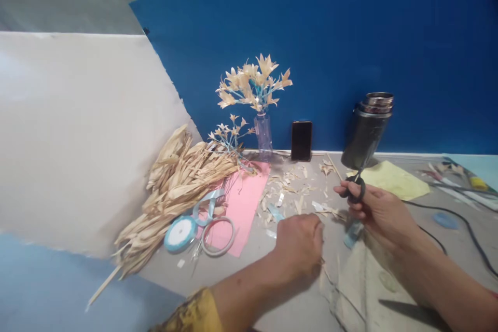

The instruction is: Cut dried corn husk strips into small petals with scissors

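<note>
My right hand (375, 207) grips a pair of scissors (356, 190) by the black handles, blades pointing up and away over the table. Lower and to its left, my left hand (299, 246) is closed, knuckles up, low over the table. Whatever its fingers hold, if anything, is hidden. Thin dark wires (342, 298) lie just below it. Beyond the left hand are scattered husk scraps (288, 184) and a small piece of blue ribbon (275, 212). One pale husk flower (326, 167) lies on the table beyond the hands.
Dried corn husks (179, 181) are heaped at left, beside a blue ribbon spool (180, 233), a tape roll (218, 236) and pink paper (247, 202). Behind stand a vase (263, 137) of husk flowers (249, 83), a phone (301, 141) and a dark flask (361, 132). A black cable (462, 215) runs right.
</note>
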Available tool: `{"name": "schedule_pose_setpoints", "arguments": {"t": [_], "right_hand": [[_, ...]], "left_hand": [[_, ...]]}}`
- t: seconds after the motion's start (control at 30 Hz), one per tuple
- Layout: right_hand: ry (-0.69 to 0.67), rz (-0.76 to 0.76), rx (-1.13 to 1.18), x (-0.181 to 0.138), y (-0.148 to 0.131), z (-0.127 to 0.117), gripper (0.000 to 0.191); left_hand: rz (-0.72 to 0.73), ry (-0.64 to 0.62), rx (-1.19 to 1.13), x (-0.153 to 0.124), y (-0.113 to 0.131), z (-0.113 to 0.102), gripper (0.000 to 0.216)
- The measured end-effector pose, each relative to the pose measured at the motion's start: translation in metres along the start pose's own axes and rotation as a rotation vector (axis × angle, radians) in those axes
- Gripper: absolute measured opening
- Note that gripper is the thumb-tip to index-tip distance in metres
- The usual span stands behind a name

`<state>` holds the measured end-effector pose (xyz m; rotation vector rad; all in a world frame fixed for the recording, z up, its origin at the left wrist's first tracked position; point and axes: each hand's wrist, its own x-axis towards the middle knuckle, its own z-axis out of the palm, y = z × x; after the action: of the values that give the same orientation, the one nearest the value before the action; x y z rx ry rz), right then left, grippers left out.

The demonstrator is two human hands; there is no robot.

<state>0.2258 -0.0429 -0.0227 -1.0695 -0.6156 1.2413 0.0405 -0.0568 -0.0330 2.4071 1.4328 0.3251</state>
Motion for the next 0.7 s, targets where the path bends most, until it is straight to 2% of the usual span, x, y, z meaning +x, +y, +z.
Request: {"name": "schedule_pose_setpoints", "arguments": {"t": [0.07, 0.2, 0.3, 0.4, 0.53, 0.6, 0.7], "right_hand": [[0.002, -0.004, -0.002, 0.0, -0.002, 0.0, 0.037], [-0.01, -0.046, 0.005, 0.004, -0.006, -0.006, 0.039], [-0.033, -0.053, 0.057, 0.009, -0.007, -0.009, 0.038], [-0.055, -0.052, 0.077, 0.01, -0.007, -0.01, 0.036], [-0.062, -0.05, 0.052, 0.01, -0.006, -0.008, 0.033], [-0.066, -0.056, 0.031, 0.01, -0.006, -0.008, 0.031], [-0.077, -0.065, 0.025, 0.012, -0.005, -0.01, 0.032]], "left_hand": [[-0.054, -0.022, 0.037, 0.007, -0.01, -0.02, 0.032], [-0.103, -0.046, 0.122, 0.027, -0.046, -0.064, 0.032], [-0.107, -0.058, 0.176, 0.054, -0.064, -0.08, 0.026], [-0.061, -0.09, 0.218, 0.096, -0.057, -0.071, 0.022], [-0.004, -0.086, 0.26, 0.146, -0.026, -0.038, 0.03], [-0.006, -0.079, 0.288, 0.154, -0.017, -0.024, 0.038], [-0.017, -0.118, 0.327, 0.143, -0.019, -0.015, 0.038]]}}
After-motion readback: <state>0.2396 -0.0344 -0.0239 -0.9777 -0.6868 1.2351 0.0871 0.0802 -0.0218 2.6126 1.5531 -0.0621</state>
